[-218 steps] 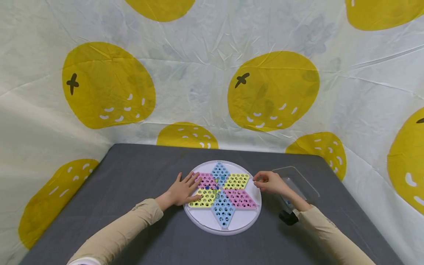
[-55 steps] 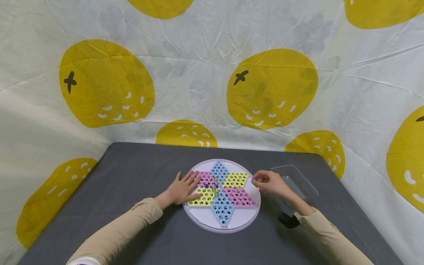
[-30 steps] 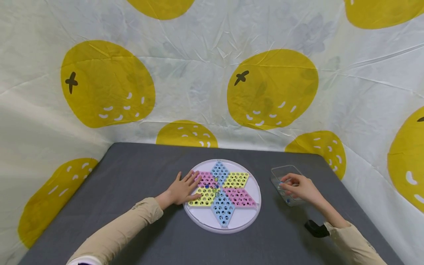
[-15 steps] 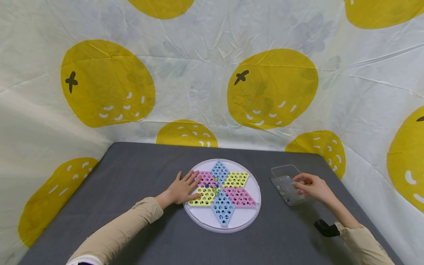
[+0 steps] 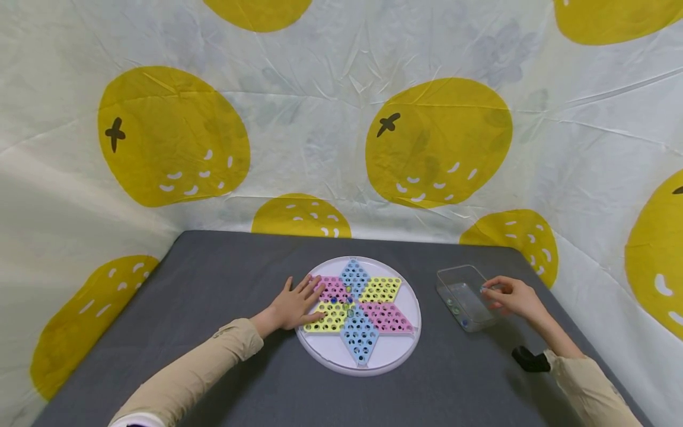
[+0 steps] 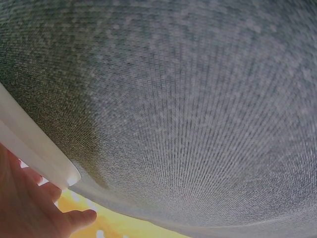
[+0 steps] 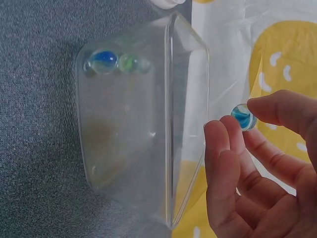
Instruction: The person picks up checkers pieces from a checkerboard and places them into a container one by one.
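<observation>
My right hand (image 5: 513,298) pinches a clear marble (image 7: 243,117) with blue swirls between thumb and fingertips, just above the right rim of a clear plastic box (image 5: 469,308). Inside the box, a blue marble (image 7: 103,62) and a green one (image 7: 130,63) lie along one side. My left hand (image 5: 294,305) lies with fingers spread on the left edge of a round white Chinese checkers board (image 5: 392,350). The board bears a pink, yellow and blue star of holes. Several marbles (image 5: 347,300) sit near its centre. The left wrist view shows the left hand (image 6: 34,208) at the board's rim.
A dark grey cloth covers the table (image 5: 256,379). Behind it hangs a white curtain (image 5: 309,136) with large yellow fruit prints. A black strap-like object (image 5: 529,359) is at the right wrist.
My right hand has moved from the board's right edge to the box, and then to the box's right rim, holding a marble. The left hand has stayed in place.
</observation>
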`<state>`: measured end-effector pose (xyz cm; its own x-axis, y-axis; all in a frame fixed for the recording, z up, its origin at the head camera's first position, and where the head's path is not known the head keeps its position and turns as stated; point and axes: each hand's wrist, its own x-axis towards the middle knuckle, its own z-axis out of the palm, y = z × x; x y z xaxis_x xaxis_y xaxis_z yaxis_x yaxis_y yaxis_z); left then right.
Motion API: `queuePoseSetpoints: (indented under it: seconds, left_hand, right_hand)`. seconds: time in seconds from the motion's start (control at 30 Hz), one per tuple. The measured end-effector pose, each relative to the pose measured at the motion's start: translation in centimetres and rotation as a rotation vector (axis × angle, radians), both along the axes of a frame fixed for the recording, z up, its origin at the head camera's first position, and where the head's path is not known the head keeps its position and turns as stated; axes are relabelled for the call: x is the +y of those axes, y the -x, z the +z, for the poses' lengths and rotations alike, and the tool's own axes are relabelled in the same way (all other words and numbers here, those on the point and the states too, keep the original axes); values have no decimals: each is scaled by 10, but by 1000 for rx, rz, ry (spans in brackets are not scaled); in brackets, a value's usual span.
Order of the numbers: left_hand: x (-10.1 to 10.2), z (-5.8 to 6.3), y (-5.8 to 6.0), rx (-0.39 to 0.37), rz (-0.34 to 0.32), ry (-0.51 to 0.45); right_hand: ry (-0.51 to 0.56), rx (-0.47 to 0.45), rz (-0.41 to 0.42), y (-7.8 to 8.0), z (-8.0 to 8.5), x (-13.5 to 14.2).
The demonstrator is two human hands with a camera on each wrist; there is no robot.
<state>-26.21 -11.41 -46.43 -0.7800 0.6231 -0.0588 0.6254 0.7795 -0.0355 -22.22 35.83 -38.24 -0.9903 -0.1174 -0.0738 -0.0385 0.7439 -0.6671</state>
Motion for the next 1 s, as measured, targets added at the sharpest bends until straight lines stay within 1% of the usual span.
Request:
queuePoseSetpoints:
  seconds: [0.27, 0.43, 0.67, 0.9, 1.0]
  left_hand:
    - [1, 0, -1, 2, 2, -1]
    - [2, 0, -2, 2, -1, 1]
    - [1, 2, -4, 24, -7, -1]
    - [1, 1, -2, 18, 4, -2]
    - [1, 1, -2, 15, 11, 16]
  right_hand:
    - [-26, 15, -12, 6, -3, 4]
    - [-36, 10, -18, 6, -4, 5]
    - [-38, -5, -31, 7, -7, 3]
    - [-34, -5, -33, 8, -10, 3]
    - [-30, -3, -35, 8, -10, 4]
